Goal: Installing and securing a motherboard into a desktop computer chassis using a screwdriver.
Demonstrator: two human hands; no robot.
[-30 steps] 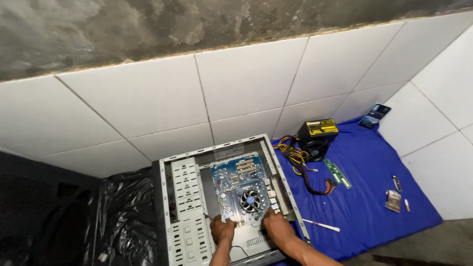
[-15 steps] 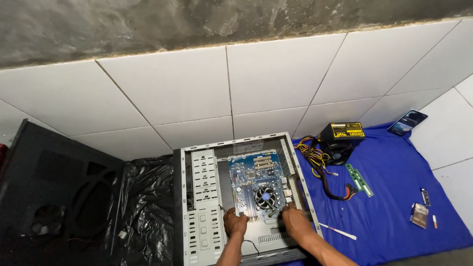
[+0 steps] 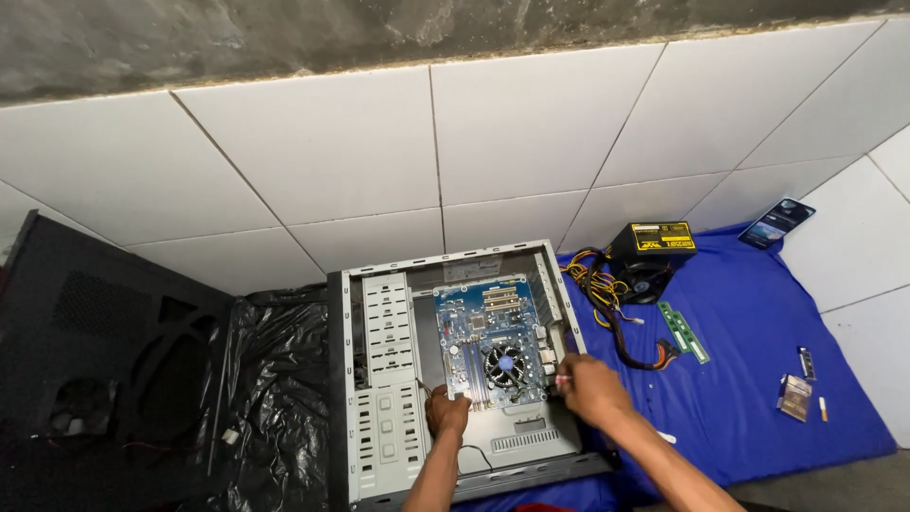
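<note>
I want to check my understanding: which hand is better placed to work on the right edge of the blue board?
Probably the right hand: it rests at the right edge of the blue board, holding a small tool. The left hand sits at the lower left corner.

Black side panel w/ fan [image 3: 104, 360] flat at far left, crumpled black plastic sheet [image 3: 275, 379] just beside it. Blue cloth [image 3: 758, 322] spread at right. On it: black-and-yellow power supply [image 3: 652, 245] w/ cable bundle [image 3: 607, 303] spilling out, green RAM stick [image 3: 683, 332] near the cables, phone [image 3: 777, 221] at far corner, small bits [image 3: 796, 393] near right edge. White tiled floor [image 3: 531, 123] beyond.
</note>
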